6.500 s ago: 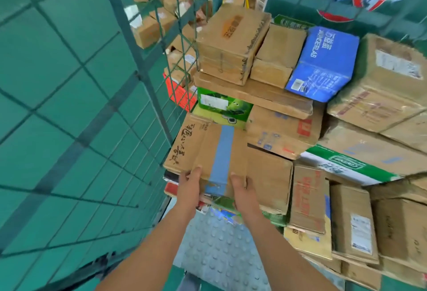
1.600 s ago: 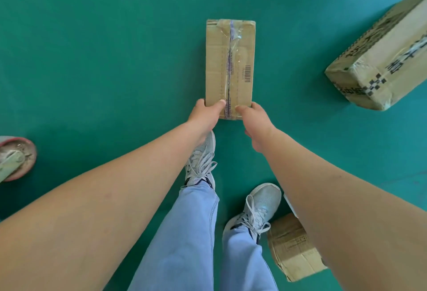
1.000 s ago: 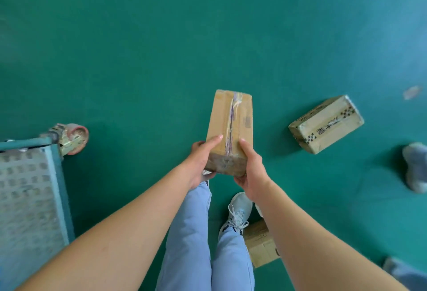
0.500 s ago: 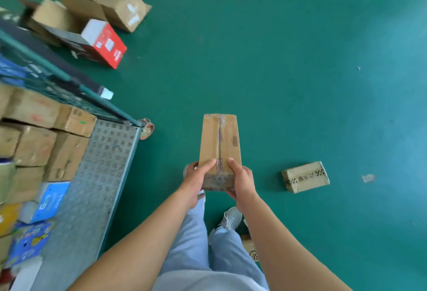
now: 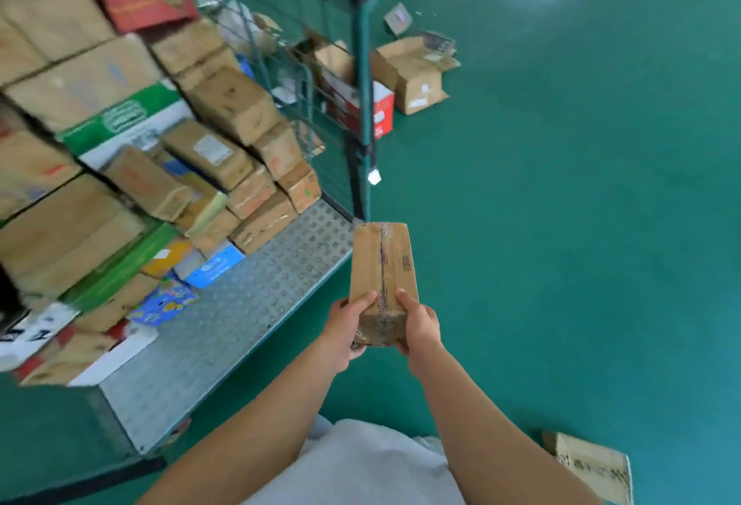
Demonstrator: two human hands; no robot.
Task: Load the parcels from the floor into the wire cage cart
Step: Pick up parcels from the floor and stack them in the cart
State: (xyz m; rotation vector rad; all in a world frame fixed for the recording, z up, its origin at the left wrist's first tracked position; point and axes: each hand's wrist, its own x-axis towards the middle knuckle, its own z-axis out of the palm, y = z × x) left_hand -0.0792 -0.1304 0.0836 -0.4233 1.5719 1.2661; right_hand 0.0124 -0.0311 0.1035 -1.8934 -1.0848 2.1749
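Note:
I hold a long narrow cardboard parcel (image 5: pixel 383 264) taped along its top, with a barcode on its right side. My left hand (image 5: pixel 347 328) grips its near left corner and my right hand (image 5: pixel 419 324) grips its near right corner. The parcel hangs in the air over the green floor, just right of the wire cage cart's studded metal floor (image 5: pixel 248 304). Stacked parcels (image 5: pixel 132 168) fill the back and left of the cart.
The cart's green corner post (image 5: pixel 363 75) rises just beyond the held parcel. Behind it lie open cartons and a red-and-white box (image 5: pixel 381 111) on the floor. Another cardboard parcel (image 5: pixel 593 468) lies on the floor at the lower right.
Both hands lifted the parcel off the floor and carried it leftwards to the cart. The view has swung left and up, bringing the cart and its stacked parcels into sight.

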